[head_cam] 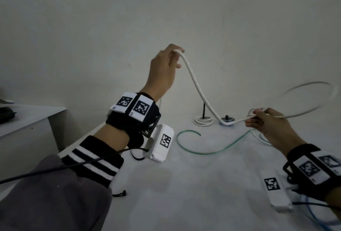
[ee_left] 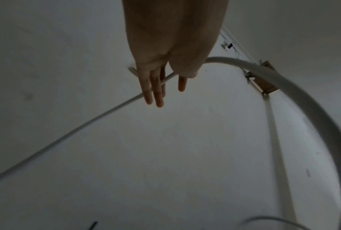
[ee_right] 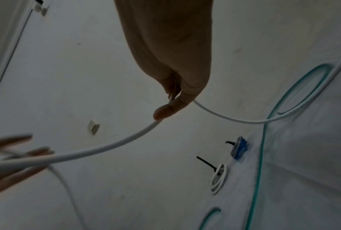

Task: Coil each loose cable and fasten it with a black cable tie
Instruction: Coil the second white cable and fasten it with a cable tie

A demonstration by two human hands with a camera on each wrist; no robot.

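A white cable (head_cam: 201, 93) is being held up above a pale work surface (head_cam: 193, 184), pinched high by the left hand (head_cam: 163, 70) between thumb and forefinger, the other fingers (ee_left: 153, 91) being left straight, while it is being gripped lower and to the right by the right hand (head_cam: 267, 122), thumb and fingers closed round it. Between the hands the cable is sagging almost to the surface; beyond the right hand a wide loop (head_cam: 313, 94) is being swung, blurred in the head view. The cable is judged to be light, smooth and springy rather than limp, since its curves are being kept open, so loops are likely to spring apart unless clamped where they cross; that crossing is judged the place to be held and tied. On the surface a finished white coil (head_cam: 203, 120) with an upright black cable tie (head_cam: 203, 110) is lying, a blue coil (ee_right: 239, 147) beside it, a loose green cable (head_cam: 208, 148) is trailing nearer, and a spare black tie (head_cam: 120, 193) is lying close to the left sleeve. A bare pale wall (head_cam: 221, 18) is rising behind, and a grey desk (head_cam: 27, 118) is standing at left
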